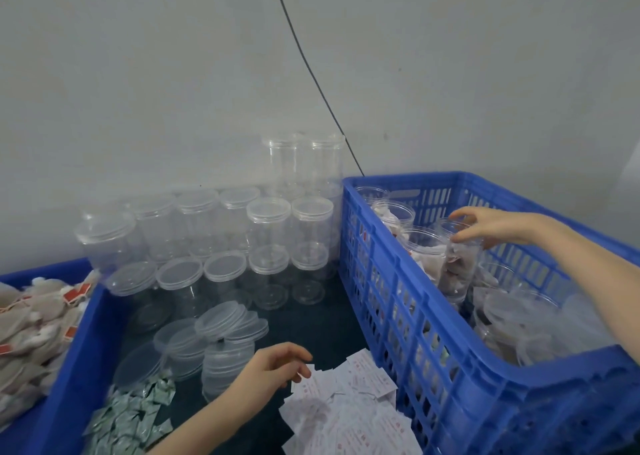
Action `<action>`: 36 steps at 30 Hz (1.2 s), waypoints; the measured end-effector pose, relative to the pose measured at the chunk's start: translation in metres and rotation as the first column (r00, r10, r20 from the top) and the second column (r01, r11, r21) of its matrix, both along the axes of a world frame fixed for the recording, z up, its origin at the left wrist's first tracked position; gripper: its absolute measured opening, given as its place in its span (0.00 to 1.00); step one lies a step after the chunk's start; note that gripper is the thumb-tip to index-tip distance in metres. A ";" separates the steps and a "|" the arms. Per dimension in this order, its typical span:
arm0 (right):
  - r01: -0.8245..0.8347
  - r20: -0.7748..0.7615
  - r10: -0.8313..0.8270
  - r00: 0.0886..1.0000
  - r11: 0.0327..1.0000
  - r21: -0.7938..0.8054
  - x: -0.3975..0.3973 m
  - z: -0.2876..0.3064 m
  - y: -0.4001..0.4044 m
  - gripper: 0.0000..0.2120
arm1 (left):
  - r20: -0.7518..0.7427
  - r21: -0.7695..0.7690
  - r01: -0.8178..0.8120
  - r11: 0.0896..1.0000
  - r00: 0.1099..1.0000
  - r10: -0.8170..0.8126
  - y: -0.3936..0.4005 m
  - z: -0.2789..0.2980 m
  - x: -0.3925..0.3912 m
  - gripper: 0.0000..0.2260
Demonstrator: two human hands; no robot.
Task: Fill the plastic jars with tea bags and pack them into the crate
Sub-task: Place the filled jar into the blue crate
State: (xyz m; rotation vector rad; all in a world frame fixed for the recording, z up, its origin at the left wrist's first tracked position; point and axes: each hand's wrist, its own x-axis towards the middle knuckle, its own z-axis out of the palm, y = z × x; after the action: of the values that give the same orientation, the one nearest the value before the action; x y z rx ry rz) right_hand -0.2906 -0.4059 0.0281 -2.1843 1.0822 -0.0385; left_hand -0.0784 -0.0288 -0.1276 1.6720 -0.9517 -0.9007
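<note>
At right of frame, the right hand (491, 228) grips a clear cylindrical jar (457, 267) of tea bags inside the blue lattice crate (408, 309), among perhaps six filled jars. The left hand (273, 368), loosely curled, hovers over white paper slips (349, 409).

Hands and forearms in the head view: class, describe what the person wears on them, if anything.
Both are bare. The left hand and right hand show no gloves, rings, watch or bracelet, and no sleeve covers either forearm as far as the frame shows. No markings or cables are attached.

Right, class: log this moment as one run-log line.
right hand: grips filled jar in blue crate | left hand: over paper slips, holding nothing | loose lids: unused
</note>
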 end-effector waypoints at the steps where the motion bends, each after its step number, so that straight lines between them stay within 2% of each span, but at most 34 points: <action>1: 0.008 0.029 -0.009 1.000 0.999 0.043 -0.001 0.000 -0.001 0.33 | -0.005 -0.001 0.004 1.000 1.000 -0.004 0.000 0.000 -0.001 0.09; 3: 0.007 0.054 -0.011 0.998 0.996 0.084 -0.002 -0.002 -0.002 0.39 | -0.003 0.004 0.019 1.000 1.000 -0.019 0.002 0.001 -0.003 0.09; 8: 0.003 0.042 -0.006 0.999 0.997 0.073 -0.004 -0.008 -0.005 0.49 | 0.022 0.019 0.036 0.999 0.999 -0.036 0.005 0.005 -0.006 0.09; 10: 0.007 0.042 -0.010 0.999 0.998 0.067 -0.003 -0.009 -0.005 0.50 | 0.030 0.025 0.038 0.999 0.999 -0.039 0.006 0.006 -0.006 0.09; 15: 0.010 0.010 -0.010 1.000 1.000 -0.017 -0.002 -0.009 -0.001 0.45 | 0.040 0.025 0.046 0.999 0.998 -0.047 0.007 0.003 -0.004 0.09; 24: 0.022 0.029 -0.024 0.999 0.998 0.051 -0.008 -0.009 -0.001 0.61 | 0.029 0.027 0.055 0.998 0.998 -0.056 0.005 0.000 -0.003 0.09; 28: 0.029 0.045 -0.033 0.998 0.995 0.098 -0.015 -0.006 -0.005 0.61 | 0.036 0.028 0.058 0.998 0.998 -0.059 0.006 0.001 -0.003 0.08; 33: 0.088 0.113 -0.082 0.990 0.994 -0.057 -0.010 0.023 -0.004 0.49 | 0.048 0.018 0.045 0.999 0.998 -0.046 0.006 0.004 -0.001 0.09; 35: 0.088 0.143 -0.066 0.987 0.985 -0.151 -0.002 0.044 0.011 0.54 | 0.051 0.014 0.039 0.999 0.998 -0.040 0.006 0.005 0.000 0.09; 36: 0.082 0.160 -0.050 0.986 0.977 -0.198 0.004 0.054 0.022 0.59 | 0.053 0.009 0.036 0.999 0.998 -0.037 0.006 0.006 0.001 0.10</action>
State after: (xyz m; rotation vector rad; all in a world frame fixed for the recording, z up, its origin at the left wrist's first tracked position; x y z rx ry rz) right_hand -0.2865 -0.3836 0.0820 -2.2817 1.1032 -0.3575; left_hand -0.0777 -0.0224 -0.1215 1.6976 -1.0184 -0.8899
